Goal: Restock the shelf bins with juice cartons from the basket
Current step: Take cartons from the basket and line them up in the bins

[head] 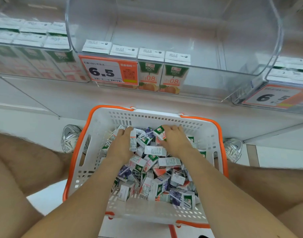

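Note:
A white basket (164,117) with orange rim and handles stands on the floor between my knees, holding several small juice cartons (157,182) in a loose heap. Both hands are down in its far end. My left hand (120,143) grips a white carton (133,141) held upright. My right hand (175,140) grips a green and orange carton (160,133). Above, the clear middle shelf bin (260,54) holds a front row of orange juice cartons (149,73) at its left; its right part is bare.
A 6.5 price tag (104,71) hangs on the middle bin's front. The left bin (32,54) is packed with cartons. A right bin (288,79) carries another price tag. My shoes (70,138) flank the basket on the white floor.

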